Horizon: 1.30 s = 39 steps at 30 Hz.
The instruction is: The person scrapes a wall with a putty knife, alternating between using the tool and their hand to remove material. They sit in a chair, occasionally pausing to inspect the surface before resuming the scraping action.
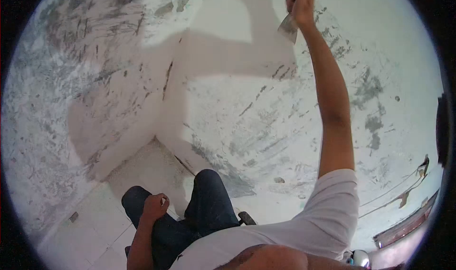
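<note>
High on the patchy white wall (228, 104), my right hand (301, 6) is closed around a scraper (288, 29), whose wide metal blade points down and left against or close to the wall. My right arm is stretched far up. My left hand (156, 206) rests on my left knee in dark trousers, its fingers curled with thumb and forefinger close together. Whether anything small is between those fingers cannot be made out.
Two walls meet in a corner (156, 136) above the tiled floor (97, 220). Dark scuffs and bare grey patches mark both walls, and shadows fall across them. A cable (389, 199) hangs at the right, above a reddish ledge (408, 222).
</note>
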### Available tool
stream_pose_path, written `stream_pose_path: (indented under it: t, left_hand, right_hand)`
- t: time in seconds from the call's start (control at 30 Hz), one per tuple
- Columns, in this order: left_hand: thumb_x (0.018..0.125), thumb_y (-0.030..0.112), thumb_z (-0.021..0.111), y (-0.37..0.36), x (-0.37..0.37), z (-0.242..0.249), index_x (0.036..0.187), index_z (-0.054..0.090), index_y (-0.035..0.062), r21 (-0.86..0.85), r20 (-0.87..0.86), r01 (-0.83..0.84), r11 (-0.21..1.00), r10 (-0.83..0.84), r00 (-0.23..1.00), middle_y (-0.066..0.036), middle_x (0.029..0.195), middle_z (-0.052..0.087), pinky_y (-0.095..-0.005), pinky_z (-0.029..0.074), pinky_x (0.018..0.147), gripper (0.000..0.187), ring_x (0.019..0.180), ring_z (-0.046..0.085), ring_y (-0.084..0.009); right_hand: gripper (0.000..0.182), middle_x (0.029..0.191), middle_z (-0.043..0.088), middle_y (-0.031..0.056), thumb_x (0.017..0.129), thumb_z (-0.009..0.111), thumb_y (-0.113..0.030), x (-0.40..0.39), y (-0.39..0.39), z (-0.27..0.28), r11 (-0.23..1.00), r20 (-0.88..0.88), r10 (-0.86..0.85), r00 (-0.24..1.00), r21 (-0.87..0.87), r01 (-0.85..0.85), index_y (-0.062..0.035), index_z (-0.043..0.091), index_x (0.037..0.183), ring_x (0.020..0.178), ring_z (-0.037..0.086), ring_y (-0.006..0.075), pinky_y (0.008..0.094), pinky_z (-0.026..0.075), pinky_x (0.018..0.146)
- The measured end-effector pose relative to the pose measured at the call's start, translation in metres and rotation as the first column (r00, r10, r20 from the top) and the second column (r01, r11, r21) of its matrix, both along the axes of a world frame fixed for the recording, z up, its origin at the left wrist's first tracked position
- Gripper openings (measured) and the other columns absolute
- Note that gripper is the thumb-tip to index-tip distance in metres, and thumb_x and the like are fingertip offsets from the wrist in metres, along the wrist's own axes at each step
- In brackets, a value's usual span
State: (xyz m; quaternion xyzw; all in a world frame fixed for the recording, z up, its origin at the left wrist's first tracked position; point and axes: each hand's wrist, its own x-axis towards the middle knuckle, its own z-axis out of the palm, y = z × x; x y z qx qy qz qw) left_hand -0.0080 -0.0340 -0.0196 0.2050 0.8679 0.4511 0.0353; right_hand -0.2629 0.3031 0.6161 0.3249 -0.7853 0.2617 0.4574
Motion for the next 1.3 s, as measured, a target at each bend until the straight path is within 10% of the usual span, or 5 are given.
stream_pose_path:
  t: [0.33,0.43,0.8,0.93,1.3]
  left_hand:
    - [0.081,0.020,0.064,-0.002,-0.006,0.005,0.082,0.067,0.0068,-0.053,-0.061,0.009,0.999,-0.012,0.998,-0.012,0.062,0.063,-0.0393,0.051,0.059,0.014,0.059,0.065,-0.0283]
    - [0.081,0.020,0.064,-0.001,0.004,0.014,0.082,0.067,0.0065,-0.018,0.108,0.053,0.998,-0.050,0.993,-0.013,0.064,0.064,-0.0399,0.052,0.060,0.014,0.061,0.065,-0.0293]
    - [0.080,0.021,0.066,-0.004,0.001,0.018,0.084,0.067,0.0059,-0.015,0.065,0.012,1.000,-0.011,0.998,-0.012,0.060,0.063,-0.0394,0.052,0.059,0.015,0.058,0.064,-0.0296]
    - [0.081,0.020,0.066,-0.001,0.007,0.001,0.083,0.067,0.0059,-0.098,-0.068,0.024,0.995,-0.030,0.997,-0.011,0.058,0.061,-0.0386,0.052,0.059,0.015,0.056,0.064,-0.0283]
    - [0.081,0.024,0.065,-0.002,0.001,0.008,0.084,0.070,0.0092,-0.027,-0.016,-0.004,1.000,0.004,1.000,-0.010,0.058,0.060,-0.0428,0.050,0.062,0.016,0.055,0.061,-0.0314]
  right_hand:
    - [0.051,0.045,0.032,-0.0019,0.101,0.036,-0.044,0.030,-0.029,0.007,0.979,-0.064,-0.003,0.998,0.203,0.016,-0.0131,0.039,0.060,0.037,0.029,0.0086,0.0268,0.024,0.034]
    - [0.048,0.046,0.032,-0.0025,0.101,0.034,-0.037,0.023,-0.013,0.011,0.955,0.007,0.167,0.986,-0.249,-0.160,-0.0122,0.041,0.061,0.041,0.031,0.0066,0.0242,0.024,0.037]
    - [0.053,0.046,0.034,-0.0022,0.100,0.031,-0.047,0.032,-0.037,0.005,0.984,0.094,0.066,0.993,0.161,-0.080,-0.0129,0.040,0.060,0.035,0.030,0.0096,0.0260,0.023,0.034]
    - [0.052,0.047,0.036,-0.0009,0.100,0.034,-0.043,0.038,-0.026,0.008,0.919,0.057,0.281,0.958,-0.305,-0.252,-0.0099,0.042,0.061,0.038,0.034,0.0105,0.0259,0.027,0.036]
    - [0.054,0.043,0.036,-0.0012,0.099,0.033,-0.042,0.035,-0.038,-0.011,0.968,0.000,0.078,0.997,0.238,-0.076,-0.0104,0.042,0.057,0.036,0.029,0.0100,0.0273,0.023,0.035]
